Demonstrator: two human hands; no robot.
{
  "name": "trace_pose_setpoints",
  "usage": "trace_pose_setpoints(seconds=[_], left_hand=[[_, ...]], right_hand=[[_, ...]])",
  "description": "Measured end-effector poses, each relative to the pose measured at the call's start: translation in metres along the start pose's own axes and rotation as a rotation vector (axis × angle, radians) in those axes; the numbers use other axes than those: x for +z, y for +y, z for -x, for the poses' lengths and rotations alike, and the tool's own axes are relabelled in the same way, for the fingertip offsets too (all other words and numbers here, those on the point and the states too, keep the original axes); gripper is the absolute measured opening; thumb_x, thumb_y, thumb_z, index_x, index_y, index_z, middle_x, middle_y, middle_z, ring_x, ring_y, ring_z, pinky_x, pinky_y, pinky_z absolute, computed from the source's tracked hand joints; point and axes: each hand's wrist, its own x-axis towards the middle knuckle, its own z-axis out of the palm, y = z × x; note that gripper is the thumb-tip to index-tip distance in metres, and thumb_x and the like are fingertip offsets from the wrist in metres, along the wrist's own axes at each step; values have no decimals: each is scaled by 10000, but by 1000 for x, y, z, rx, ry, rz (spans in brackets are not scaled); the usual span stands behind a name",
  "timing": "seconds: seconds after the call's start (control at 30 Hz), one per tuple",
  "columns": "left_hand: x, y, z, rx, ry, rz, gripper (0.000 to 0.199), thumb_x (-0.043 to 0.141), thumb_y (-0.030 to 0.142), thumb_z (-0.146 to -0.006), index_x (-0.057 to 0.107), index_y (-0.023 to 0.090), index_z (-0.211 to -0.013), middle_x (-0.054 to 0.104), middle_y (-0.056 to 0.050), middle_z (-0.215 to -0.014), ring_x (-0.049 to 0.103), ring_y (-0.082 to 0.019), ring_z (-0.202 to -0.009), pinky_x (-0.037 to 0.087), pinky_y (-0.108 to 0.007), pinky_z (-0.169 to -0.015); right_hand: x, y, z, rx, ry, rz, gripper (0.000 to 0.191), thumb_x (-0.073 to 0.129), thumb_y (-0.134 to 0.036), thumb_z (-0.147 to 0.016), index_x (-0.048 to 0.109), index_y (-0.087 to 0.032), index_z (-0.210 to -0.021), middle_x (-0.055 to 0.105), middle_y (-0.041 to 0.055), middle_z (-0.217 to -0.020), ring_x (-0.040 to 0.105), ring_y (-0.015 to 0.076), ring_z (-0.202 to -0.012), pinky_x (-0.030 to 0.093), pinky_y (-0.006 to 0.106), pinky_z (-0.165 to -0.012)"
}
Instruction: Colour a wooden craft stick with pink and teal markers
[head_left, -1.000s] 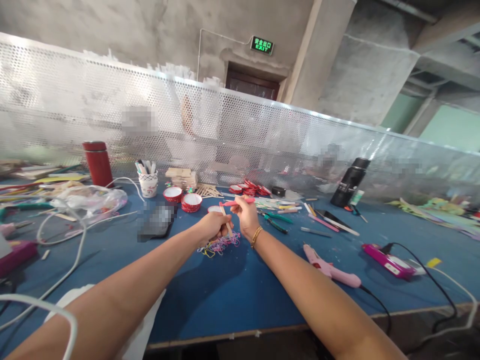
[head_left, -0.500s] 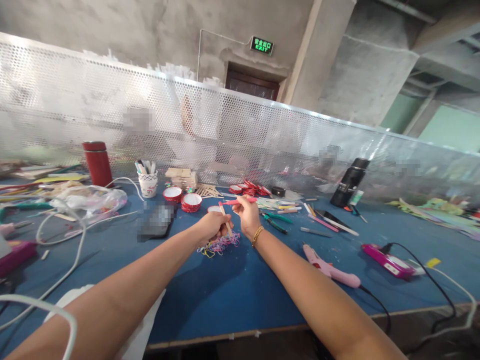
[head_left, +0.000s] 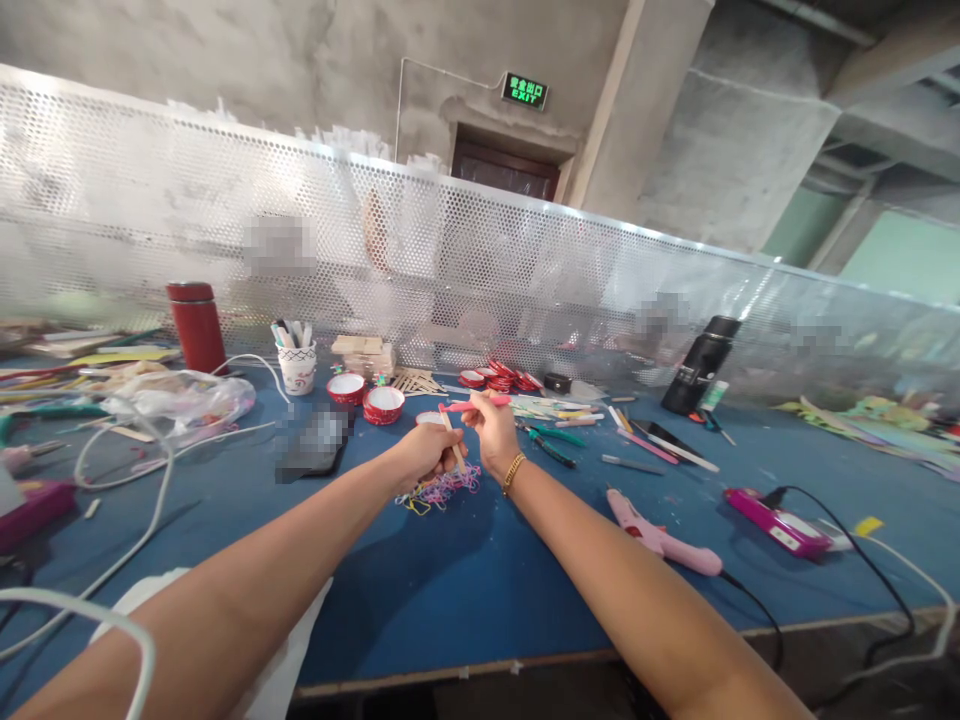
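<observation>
Pinched in my left hand is a pale wooden craft stick, tilted with its upper end pointing away from me. My right hand, a gold bracelet at its wrist, is closed round a pinkish-red pen. The pen lies nearly level, and its left end is at the top of the stick; whether it touches cannot be made out. Just below both hands a small heap of coloured elastic loops rests on the blue table.
Red-and-white tape rolls, a phone and a cup of pens stand left of centre. Pliers, a pink glue gun and a black bottle are on the right. A perforated metal screen runs behind.
My right hand and the pen have shifted very slightly to the left. The left hand and the stick look almost unmoved.
</observation>
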Motion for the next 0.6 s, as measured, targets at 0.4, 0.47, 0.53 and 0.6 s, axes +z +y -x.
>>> trace_pose_setpoints(seconds=[0.4,0.47,0.53,0.6], left_hand=[[-1,-1,0,10,-4,-8,346,430,316,-931,579,142,-672,455,37,-406,291,-57,-293,161,-199,-331],[-1,0,1,13,-2,-9,347,426,307,-933,579,141,-669,455,37,-405,294,-56,-295,159,-198,-329],[0,0,1,12,-5,-6,346,423,300,-935,577,142,-669,455,37,-404,290,-55,-294,156,-197,-328],[0,1,1,1,-6,-1,347,420,302,-937,575,143,-670,456,37,-402,285,-54,-291,151,-197,-327]], right_hand=[[-1,-2,0,-16,8,12,232,645,-383,-716,526,-209,-619,584,-40,-484,511,111,-491,408,252,-550],[-1,-2,0,-14,19,-1,233,646,-381,-711,524,-208,-615,582,-41,-480,512,111,-492,409,252,-550],[0,-2,0,-6,15,-6,235,648,-382,-707,522,-208,-610,580,-43,-476,510,111,-489,409,252,-548],[0,-2,0,0,-1,0,234,648,-382,-709,524,-209,-611,582,-43,-476,510,111,-487,410,254,-548]])
